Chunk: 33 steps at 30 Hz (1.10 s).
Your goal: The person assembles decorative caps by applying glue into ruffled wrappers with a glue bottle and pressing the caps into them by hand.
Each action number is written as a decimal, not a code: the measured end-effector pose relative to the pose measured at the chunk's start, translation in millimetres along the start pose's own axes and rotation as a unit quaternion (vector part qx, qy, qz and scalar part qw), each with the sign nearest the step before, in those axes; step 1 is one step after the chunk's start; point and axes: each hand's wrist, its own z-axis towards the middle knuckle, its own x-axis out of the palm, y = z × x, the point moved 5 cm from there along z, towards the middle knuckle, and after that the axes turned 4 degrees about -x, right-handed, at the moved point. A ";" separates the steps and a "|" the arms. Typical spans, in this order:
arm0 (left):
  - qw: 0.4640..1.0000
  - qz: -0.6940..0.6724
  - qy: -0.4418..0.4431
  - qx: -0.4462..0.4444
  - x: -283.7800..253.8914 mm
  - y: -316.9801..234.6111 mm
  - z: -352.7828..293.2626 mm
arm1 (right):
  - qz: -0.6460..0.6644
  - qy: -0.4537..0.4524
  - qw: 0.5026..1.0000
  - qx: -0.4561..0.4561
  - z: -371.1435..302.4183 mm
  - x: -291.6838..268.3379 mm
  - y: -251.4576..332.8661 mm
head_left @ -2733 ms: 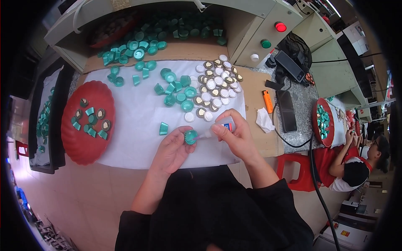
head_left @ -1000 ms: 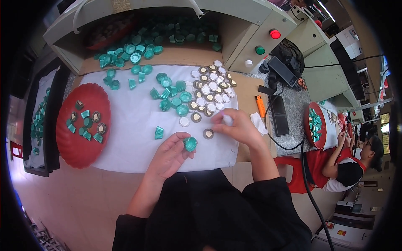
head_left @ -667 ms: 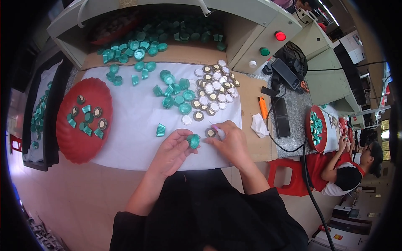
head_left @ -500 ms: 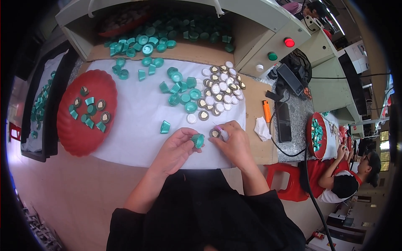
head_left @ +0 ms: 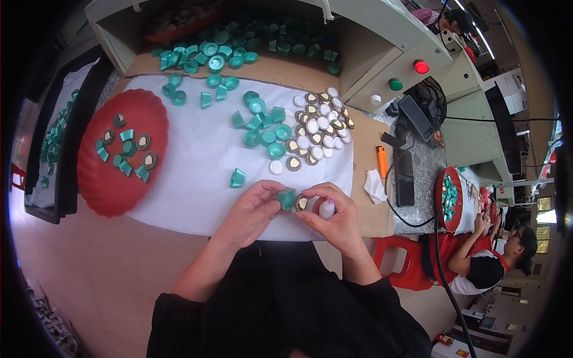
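My left hand (head_left: 248,216) pinches a green fluted cup (head_left: 286,199), its open side turned to the right. Between thumb and forefinger, my right hand (head_left: 339,225) grips a dark-rimmed round disc (head_left: 302,203) with a cream heart on it. The same hand also keeps a small white squeeze bottle (head_left: 326,209) with a pink-purple tip against its fingers. Cup and disc are side by side, almost meeting; whether they touch I cannot tell. One green cup (head_left: 237,178) lies on the white cloth (head_left: 197,149) just beyond my left hand.
Past my hands lie loose green cups (head_left: 262,136) and a heap of round discs (head_left: 322,128). A red scalloped tray (head_left: 98,185) stands at left. Right are an orange lighter (head_left: 381,161), a crumpled tissue (head_left: 375,186) and a phone (head_left: 404,179). A co-worker (head_left: 483,262) sits farther right.
My right hand has brought the disc left, up beside the cup. The bottle's tip, close to the disc before, now points away from it. My left hand still holds the cup.
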 end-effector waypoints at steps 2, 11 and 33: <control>1.000 -0.009 0.023 -0.013 3.2 -1.1 -0.3 | -0.057 0.003 0.998 -0.040 0.8 2.7 6.1; 0.999 -0.023 0.013 -0.025 2.3 -1.6 -1.9 | -0.075 -0.002 0.996 -0.051 0.9 8.1 12.3; 0.999 -0.013 0.008 -0.039 -0.4 0.9 -2.3 | -0.089 0.009 0.995 -0.054 2.5 10.0 12.0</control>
